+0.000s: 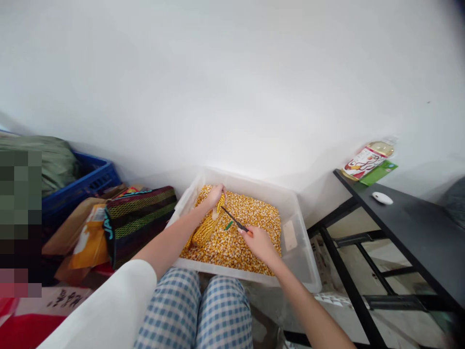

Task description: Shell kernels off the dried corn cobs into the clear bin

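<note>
Overall, a white wall (pixel 232 87) formed the background. A black desk (pixel 410 215) stood to my right, and a blue crate (pixel 95 174) stood to my left. Between them, in front of my knees, sat a translucent tub (pixel 303 237), with loose corn kernels (pixel 263 213) spread across its floor. Several whole ears (pixel 204 232) lay together at the tub's left side. Above the kernels, my left grip (pixel 216 195) was closed around one held ear (pixel 220 202), near the back-left part of the tub. My right grip (pixel 258 241) was clamped on the orange-ended handle of a slim dark tool (pixel 233 218). Its shaft slanted up and leftward to the held ear; I cannot tell whether the tip touched it. Smallest, a green strip (pixel 228 225) lay just beside the shaft.
</note>
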The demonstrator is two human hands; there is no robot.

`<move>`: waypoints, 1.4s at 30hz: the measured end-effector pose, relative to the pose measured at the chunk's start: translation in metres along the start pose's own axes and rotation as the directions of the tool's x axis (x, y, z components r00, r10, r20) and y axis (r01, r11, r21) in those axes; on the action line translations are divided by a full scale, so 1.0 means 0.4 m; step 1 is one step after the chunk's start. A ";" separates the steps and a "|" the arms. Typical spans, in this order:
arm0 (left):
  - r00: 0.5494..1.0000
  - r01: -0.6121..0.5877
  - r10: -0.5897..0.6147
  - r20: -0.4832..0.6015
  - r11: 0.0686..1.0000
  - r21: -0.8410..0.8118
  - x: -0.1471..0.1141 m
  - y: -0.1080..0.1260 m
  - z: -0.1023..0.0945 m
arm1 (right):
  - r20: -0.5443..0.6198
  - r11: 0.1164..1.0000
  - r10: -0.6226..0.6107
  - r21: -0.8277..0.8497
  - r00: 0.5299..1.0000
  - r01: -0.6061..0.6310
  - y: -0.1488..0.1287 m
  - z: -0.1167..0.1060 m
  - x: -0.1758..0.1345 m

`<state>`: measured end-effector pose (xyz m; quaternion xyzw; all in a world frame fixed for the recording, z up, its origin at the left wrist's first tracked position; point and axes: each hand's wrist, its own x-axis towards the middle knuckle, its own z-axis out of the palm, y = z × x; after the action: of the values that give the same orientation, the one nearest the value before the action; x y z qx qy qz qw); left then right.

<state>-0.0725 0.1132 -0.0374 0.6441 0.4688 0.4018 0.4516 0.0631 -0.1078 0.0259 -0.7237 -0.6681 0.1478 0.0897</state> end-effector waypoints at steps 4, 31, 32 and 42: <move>0.998 -0.052 0.053 0.038 0.998 -0.030 -0.011 0.013 0.005 | -0.021 0.988 -0.015 -0.155 1.000 0.011 -0.003 -0.008 0.001; 0.987 -0.117 0.111 0.115 0.992 0.045 -0.020 0.014 0.026 | 0.125 0.984 -0.112 -0.121 0.986 0.128 0.042 -0.126 0.071; 0.991 -0.109 0.106 0.087 0.994 0.030 -0.014 0.012 0.014 | 0.124 0.988 -0.096 -0.107 0.988 0.109 0.038 -0.110 0.066; 0.954 -0.198 0.162 0.254 0.972 0.125 -0.054 0.051 0.070 | 0.163 0.946 -0.117 -0.281 0.980 0.160 0.056 -0.141 0.064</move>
<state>-0.0462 0.0834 -0.0274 0.7603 0.3781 0.3238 0.4173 0.1048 -0.0807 0.0693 -0.6676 -0.7366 0.0924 -0.0566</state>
